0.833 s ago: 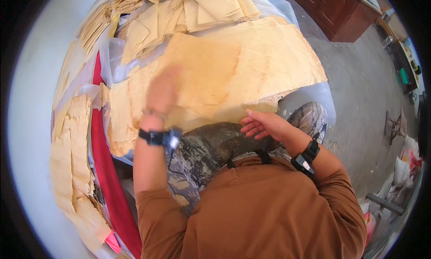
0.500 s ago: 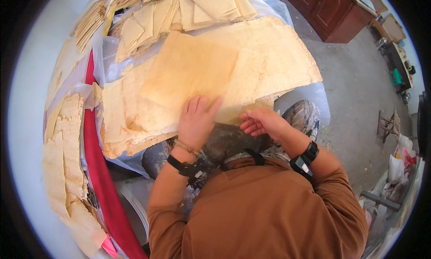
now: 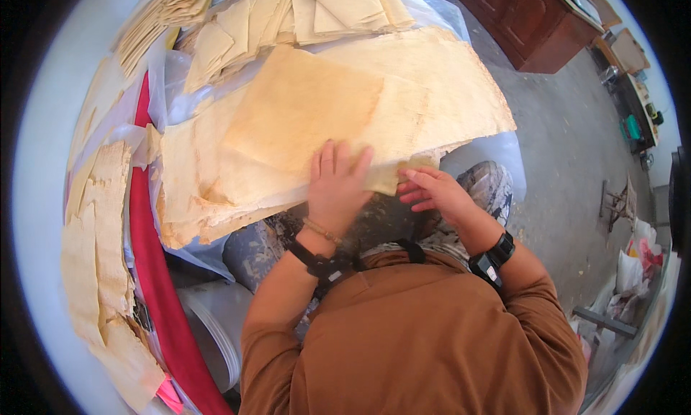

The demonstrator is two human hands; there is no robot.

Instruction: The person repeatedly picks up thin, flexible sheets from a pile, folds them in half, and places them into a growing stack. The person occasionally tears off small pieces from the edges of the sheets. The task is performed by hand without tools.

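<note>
My left hand [image 3: 338, 181] rests on the near part of a large pale yellow sheet stack [image 3: 461, 91], fingers apart and slightly blurred, beside a darker square sheet [image 3: 302, 105] lying on top. My right hand [image 3: 435, 192] is at the stack's front edge, fingers loosely curved and apart, its tips at a thin hanging sheet edge [image 3: 389, 181]; whether they touch it is unclear. The stack rests on translucent plastic [image 3: 504, 163], partly over my legs in patterned trousers.
Smaller cut sheets [image 3: 338, 12] lie along the back. Torn strips [image 3: 101, 271] and a red cloth band [image 3: 158, 285] run down the left. A dark red wooden cabinet [image 3: 533, 41] stands back right; a small stand [image 3: 615, 203] and bags [image 3: 633, 264] are on the right.
My left hand came down and rightward from over the stack onto its near edge, then slightly farther right and forward. My right hand moved slightly right and up toward the hanging edge.
</note>
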